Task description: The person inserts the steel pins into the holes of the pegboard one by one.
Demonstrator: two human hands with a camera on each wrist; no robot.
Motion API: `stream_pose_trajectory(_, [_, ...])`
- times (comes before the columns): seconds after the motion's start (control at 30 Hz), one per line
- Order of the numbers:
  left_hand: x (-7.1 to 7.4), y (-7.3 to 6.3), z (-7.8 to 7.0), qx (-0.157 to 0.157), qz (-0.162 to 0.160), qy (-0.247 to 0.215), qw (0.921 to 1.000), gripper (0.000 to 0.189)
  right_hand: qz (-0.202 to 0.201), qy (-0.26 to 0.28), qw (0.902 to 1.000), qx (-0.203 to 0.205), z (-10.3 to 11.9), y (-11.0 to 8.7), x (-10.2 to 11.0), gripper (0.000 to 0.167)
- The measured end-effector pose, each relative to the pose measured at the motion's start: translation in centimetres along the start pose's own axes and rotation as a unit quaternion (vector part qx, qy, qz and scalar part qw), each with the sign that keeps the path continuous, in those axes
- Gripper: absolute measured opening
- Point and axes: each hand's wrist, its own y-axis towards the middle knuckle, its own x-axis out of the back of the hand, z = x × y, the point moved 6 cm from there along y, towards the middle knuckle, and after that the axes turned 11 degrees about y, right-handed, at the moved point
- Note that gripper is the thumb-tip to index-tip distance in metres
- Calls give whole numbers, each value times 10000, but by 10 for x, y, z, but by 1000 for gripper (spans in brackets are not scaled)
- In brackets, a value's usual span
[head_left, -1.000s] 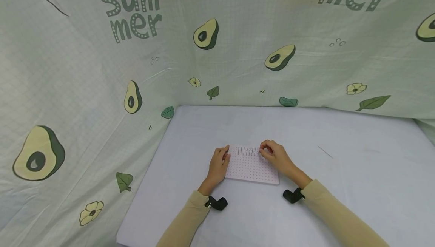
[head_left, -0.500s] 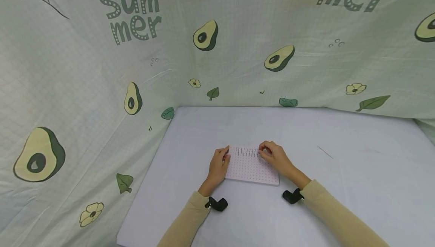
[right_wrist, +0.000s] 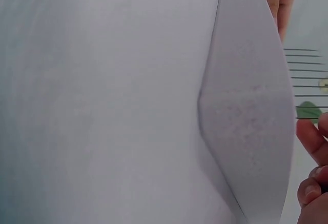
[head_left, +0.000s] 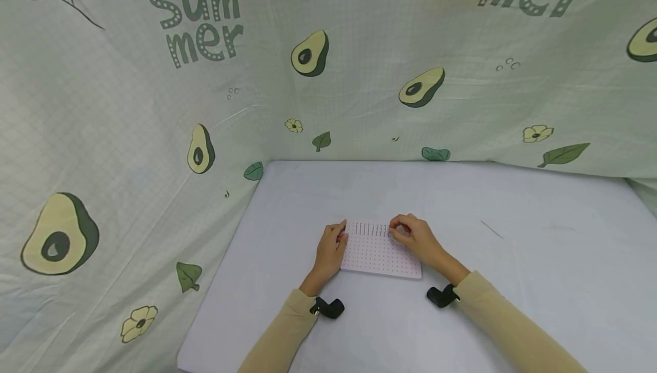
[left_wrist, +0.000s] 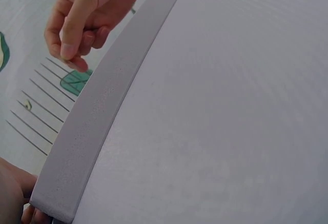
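A pale pink board (head_left: 381, 256) dotted with small holes lies on the white table. Several thin dark pins (head_left: 365, 228) stand upright in a row along its far side. My left hand (head_left: 329, 247) grips the board's left edge, thumb on top; part of it shows at the corner in the left wrist view. At the right end of the row, my right hand (head_left: 413, 236) pinches a thin pin between thumb and index finger, and the fingertips hide most of it. In the left wrist view the pins (left_wrist: 43, 103) rise beyond the board's near side (left_wrist: 97, 111).
Another thin pin-like stick (head_left: 491, 229) lies on the table (head_left: 539, 282) to the right of the board. A light cloth (head_left: 359, 76) printed with avocados hangs behind and at the left of the table. A black wrist camera (head_left: 328, 308) sits on each sleeve.
My right hand has shifted slightly left, toward the end of the pin row. My left hand and the board have stayed in place.
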Motion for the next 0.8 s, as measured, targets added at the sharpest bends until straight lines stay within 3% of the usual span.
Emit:
stream_pose_trajectory(0.27, [1, -1, -1, -119, -89, 56, 9999, 43, 67, -131, 9995, -291, -4, -2, 7, 7])
stream_pose_trajectory(0.8, [0, 0, -1, -143, -130, 115, 9997, 42, -604, -211, 9955, -703, -16, -11, 48, 11])
